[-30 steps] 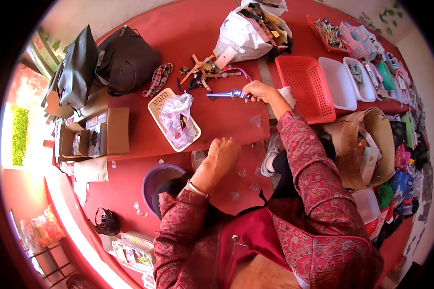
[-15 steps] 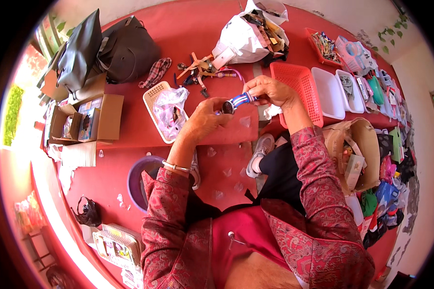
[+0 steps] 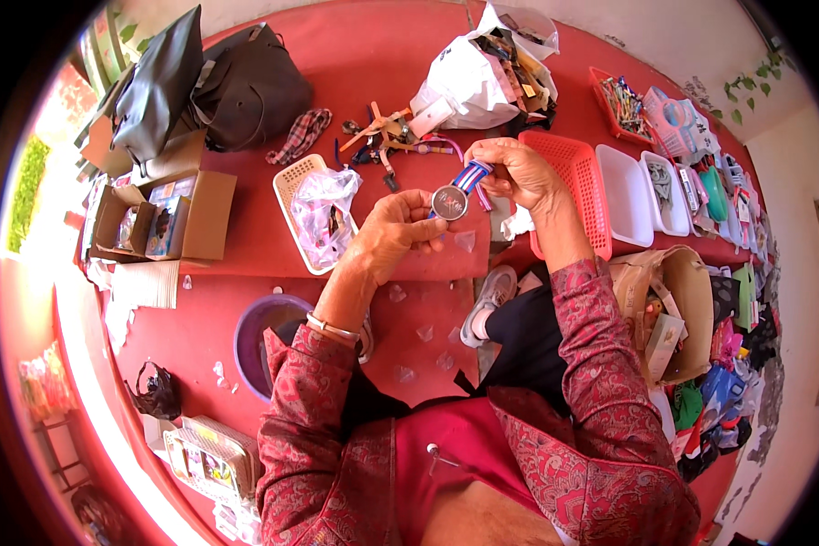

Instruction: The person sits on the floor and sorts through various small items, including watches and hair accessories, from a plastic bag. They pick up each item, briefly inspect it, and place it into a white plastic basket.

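I hold a wristwatch (image 3: 452,198) up between both hands, above the red floor. My left hand (image 3: 391,232) pinches the round silver watch face from the left. My right hand (image 3: 519,168) grips its blue, red and white striped strap (image 3: 475,173) from the right. Just beyond the watch lies a heap of other straps and watches (image 3: 387,136). A cream basket (image 3: 291,187) holding a crumpled clear plastic bag (image 3: 323,214) sits to the left of my left hand.
A red basket (image 3: 578,196), white trays (image 3: 632,196) and more small goods line the right. A white bag of items (image 3: 473,73), dark handbags (image 3: 237,91), an open cardboard box (image 3: 159,218) and a purple bowl (image 3: 250,337) surround me. Small clear packets (image 3: 423,332) litter the floor.
My left hand rose from the floor and took the watch face. Both hands have drawn the watch closer and turned its face toward me.
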Demonstrator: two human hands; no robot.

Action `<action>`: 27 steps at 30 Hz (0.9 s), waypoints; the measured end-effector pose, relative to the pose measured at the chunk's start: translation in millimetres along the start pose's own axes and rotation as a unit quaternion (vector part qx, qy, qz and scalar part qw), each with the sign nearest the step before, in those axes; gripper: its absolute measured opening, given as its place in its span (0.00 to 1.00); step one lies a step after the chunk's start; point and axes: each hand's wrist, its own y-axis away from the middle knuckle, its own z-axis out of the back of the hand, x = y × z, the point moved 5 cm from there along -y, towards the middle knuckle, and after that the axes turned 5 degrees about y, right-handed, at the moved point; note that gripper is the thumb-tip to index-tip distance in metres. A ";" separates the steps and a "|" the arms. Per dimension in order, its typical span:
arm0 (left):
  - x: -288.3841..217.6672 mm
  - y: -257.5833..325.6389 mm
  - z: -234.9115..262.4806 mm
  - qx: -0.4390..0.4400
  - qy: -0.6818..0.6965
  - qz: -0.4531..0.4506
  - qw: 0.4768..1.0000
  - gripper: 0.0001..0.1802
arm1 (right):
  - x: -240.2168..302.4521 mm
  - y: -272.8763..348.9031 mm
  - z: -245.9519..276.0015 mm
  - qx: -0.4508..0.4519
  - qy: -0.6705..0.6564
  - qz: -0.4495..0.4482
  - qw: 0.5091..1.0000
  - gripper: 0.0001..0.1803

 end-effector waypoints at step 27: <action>32.9 -8.5 21.9 -0.164 0.092 -0.037 0.981 0.19 | 8.6 0.4 -21.0 -0.225 0.064 0.110 0.966 0.07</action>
